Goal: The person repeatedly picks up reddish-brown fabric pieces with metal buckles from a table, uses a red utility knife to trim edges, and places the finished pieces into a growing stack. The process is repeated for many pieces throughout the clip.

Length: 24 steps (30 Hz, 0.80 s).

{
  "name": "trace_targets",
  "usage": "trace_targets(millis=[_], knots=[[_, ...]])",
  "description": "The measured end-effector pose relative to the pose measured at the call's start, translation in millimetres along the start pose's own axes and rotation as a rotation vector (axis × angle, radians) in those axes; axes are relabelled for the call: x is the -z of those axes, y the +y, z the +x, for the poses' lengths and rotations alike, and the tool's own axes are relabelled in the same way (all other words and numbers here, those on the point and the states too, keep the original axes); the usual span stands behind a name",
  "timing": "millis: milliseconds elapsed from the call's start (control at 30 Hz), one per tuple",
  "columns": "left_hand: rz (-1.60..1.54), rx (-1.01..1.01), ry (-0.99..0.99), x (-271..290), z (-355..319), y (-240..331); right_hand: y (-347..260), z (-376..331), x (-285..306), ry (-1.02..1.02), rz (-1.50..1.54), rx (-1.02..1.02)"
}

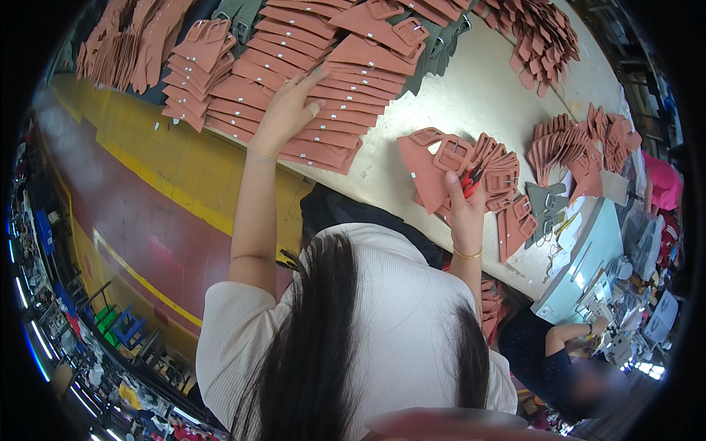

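My left hand (285, 112) lies with fingers extended on overlapping rows of terracotta-coloured fabric pieces (346, 140), each with a small white sticker. It touches them and grips nothing that I can see. My right hand (466, 212) is closed around a small red-handled cutting tool (471, 179), its dark tip pointing up; the exact kind is partly hidden. Just beside that hand is a terracotta belt piece with a covered square buckle (453, 153), and the thumb reaches its lower edge. Several more buckled pieces (503, 180) fan out behind it.
More terracotta bundles lie on the pale table (412, 110), at the far left (132, 44) and far right (529, 37). Dark green strap pieces (546, 206) sit near the right. A co-worker (544, 353) sits at a light-blue sewing table (581, 257). A yellow-and-red floor (147, 198) runs left.
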<state>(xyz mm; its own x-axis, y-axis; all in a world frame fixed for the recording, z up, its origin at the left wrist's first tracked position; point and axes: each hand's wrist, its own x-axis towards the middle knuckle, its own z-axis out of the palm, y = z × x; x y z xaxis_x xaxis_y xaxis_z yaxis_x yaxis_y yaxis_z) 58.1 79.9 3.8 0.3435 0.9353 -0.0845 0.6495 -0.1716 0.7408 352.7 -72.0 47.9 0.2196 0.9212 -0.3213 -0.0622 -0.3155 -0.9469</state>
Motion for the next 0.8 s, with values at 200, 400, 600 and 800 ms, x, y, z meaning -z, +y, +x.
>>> trace_targets(millis=[200, 400, 600, 800], knots=[[-0.014, -0.002, -0.01, -0.8, -5.1, -0.3, 4.1, -0.9, -1.2, 0.011, 0.014, -0.002], [-0.051, 0.044, -0.063, 1.8, -10.9, 2.3, 5.4, -0.1, -2.8, -0.005, 0.039, 0.006], [-0.078, 0.071, -0.089, 3.4, -15.7, 3.7, 4.1, -1.4, -3.2, 0.004, 0.069, -0.104], [0.001, 0.013, -0.105, 4.0, -17.7, 1.3, 7.3, 1.0, -4.1, -0.006, 0.017, -0.03]])
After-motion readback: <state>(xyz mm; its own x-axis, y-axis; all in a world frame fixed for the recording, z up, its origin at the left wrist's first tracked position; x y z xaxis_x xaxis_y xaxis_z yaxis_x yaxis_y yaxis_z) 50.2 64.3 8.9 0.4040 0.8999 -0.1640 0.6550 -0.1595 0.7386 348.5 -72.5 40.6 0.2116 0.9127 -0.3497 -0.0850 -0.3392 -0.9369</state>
